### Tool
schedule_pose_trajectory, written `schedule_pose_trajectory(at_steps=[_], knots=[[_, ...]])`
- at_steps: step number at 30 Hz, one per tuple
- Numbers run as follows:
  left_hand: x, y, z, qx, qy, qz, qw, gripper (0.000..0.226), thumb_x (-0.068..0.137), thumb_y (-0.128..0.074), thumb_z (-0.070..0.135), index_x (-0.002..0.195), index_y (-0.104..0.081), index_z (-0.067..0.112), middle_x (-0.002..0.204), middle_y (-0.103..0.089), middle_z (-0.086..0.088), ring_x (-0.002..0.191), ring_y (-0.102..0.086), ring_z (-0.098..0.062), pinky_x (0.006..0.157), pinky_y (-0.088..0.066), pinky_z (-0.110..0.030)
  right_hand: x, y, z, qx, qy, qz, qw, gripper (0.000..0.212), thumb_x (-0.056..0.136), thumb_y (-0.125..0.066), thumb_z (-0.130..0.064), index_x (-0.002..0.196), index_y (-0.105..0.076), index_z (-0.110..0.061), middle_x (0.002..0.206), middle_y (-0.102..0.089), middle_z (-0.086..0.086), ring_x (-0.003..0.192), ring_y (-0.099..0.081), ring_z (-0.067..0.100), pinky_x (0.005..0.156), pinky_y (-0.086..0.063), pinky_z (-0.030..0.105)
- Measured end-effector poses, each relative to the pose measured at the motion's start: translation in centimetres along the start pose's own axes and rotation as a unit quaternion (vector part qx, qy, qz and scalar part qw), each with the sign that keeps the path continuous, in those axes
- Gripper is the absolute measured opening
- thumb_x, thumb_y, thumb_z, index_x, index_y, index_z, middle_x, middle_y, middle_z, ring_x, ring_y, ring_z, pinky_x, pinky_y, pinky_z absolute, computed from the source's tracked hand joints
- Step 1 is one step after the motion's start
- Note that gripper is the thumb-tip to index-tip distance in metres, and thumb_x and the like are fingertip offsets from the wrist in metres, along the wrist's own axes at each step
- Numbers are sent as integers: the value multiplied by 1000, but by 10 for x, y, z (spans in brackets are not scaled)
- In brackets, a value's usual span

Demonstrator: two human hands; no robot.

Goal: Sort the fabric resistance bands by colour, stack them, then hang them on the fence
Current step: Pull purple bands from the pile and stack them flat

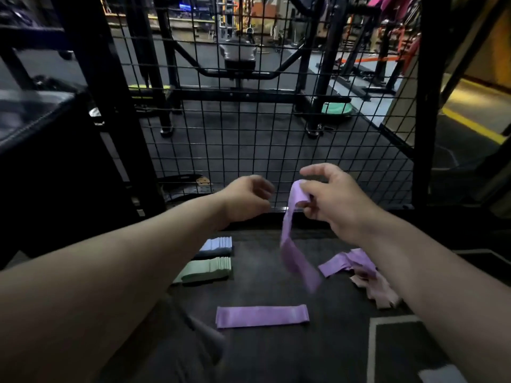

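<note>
Right hand [336, 201] pinches the hanging purple band [289, 244], long axis vertical, above the flat purple band [262, 316]; left hand [246, 197], loosely curled, holds nothing.

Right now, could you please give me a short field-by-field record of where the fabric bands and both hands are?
Right hand: right hand pinches the top of a hanging purple fabric band, whose lower end is blurred
Left hand: left hand raised, loosely curled, holding nothing
Sorted: light blue stack behind light green stack, on the dark floor
Laid flat: single purple band, nearest the person
Unsorted: loose heap of purple and pink bands, at the right
Fence: black wire mesh fence, straight ahead
</note>
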State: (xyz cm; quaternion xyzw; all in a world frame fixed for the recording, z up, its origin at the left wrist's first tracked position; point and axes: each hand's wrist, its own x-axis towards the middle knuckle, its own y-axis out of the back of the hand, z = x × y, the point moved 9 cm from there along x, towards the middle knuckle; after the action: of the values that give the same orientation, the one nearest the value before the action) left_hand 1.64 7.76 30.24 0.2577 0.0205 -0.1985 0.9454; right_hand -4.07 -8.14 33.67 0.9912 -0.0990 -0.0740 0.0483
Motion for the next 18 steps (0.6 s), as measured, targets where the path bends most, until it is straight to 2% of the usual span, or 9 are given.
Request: schedule_pose_trajectory(at_steps=[1, 3, 5, 7, 9, 12, 15, 18], knots=[[-10, -12, 16, -96, -26, -39, 994, 43, 77, -63, -5, 118, -63, 8, 116, -66, -14, 101, -64, -22, 95, -50, -30, -6, -3, -2, 7, -3, -7, 1000, 19, 94, -55, -2, 106, -60, -15, 80, -62, 7, 57, -59, 17, 52, -50, 27], [-23, -33, 34, -283, -47, -122, 950, 60, 63, -52, -8, 122, -61, 2, 114, -66, -18, 104, -63, -29, 99, -48, -38, -13, -9, -4, 17, -9, -27, 999, 16, 94, -53, 2, 102, -62, -9, 78, -63, 12, 60, -64, 20, 52, -52, 26], [-34, -51, 42, -383, -53, -190, 902, 68, 62, -44, -9, 128, -58, 2, 111, -64, -17, 102, -62, -26, 96, -47, -34, -18, -12, -5, 51, -18, -54, 997, 14, 95, -52, 3, 104, -62, -1, 79, -66, 16, 65, -69, 23, 56, -57, 28], [-38, -61, 36, -406, -57, -205, 889, 62, 69, -46, -11, 127, -59, 5, 108, -63, -14, 99, -62, -22, 91, -46, -29, -21, -11, -8, 93, -24, -78, 992, 17, 95, -50, 4, 110, -59, 7, 87, -71, 21, 75, -73, 26, 64, -60, 32], [-35, -66, 24, -393, -48, -193, 898, 52, 73, -54, -12, 122, -62, 4, 109, -65, -14, 102, -65, -24, 91, -49, -28, -21, -5, -12, 87, -18, -78, 993, 21, 95, -48, 6, 114, -57, 9, 99, -71, 26, 86, -74, 28, 71, -61, 32], [-34, -71, 17, -367, -28, -208, 906, 38, 87, -52, -16, 118, -63, 1, 111, -71, -16, 98, -71, -27, 85, -56, -31, -17, 10, -18, 39, 7, -59, 997, 23, 94, -49, 8, 116, -59, 7, 99, -70, 24, 83, -72, 24, 77, -60, 35], [-31, -76, 15, -359, -4, -214, 908, 29, 91, -46, -12, 108, -66, 1, 99, -73, -17, 78, -71, -26, 80, -56, -36, -14, 22, -17, -57, 26, -50, 997, 17, 96, -55, 1, 108, -67, 1, 81, -69, 12, 65, -65, 14, 62, -55, 27], [-29, -83, 15, -364, 19, -237, 901, 28, 92, -44, -8, 112, -63, 1, 92, -71, -18, 68, -66, -27, 71, -55, -35, -9, 33, -8, -129, 34, -21, 991, 12, 95, -61, -12, 101, -71, -9, 70, -64, 0, 57, -52, 7, 52, -43, 21]])
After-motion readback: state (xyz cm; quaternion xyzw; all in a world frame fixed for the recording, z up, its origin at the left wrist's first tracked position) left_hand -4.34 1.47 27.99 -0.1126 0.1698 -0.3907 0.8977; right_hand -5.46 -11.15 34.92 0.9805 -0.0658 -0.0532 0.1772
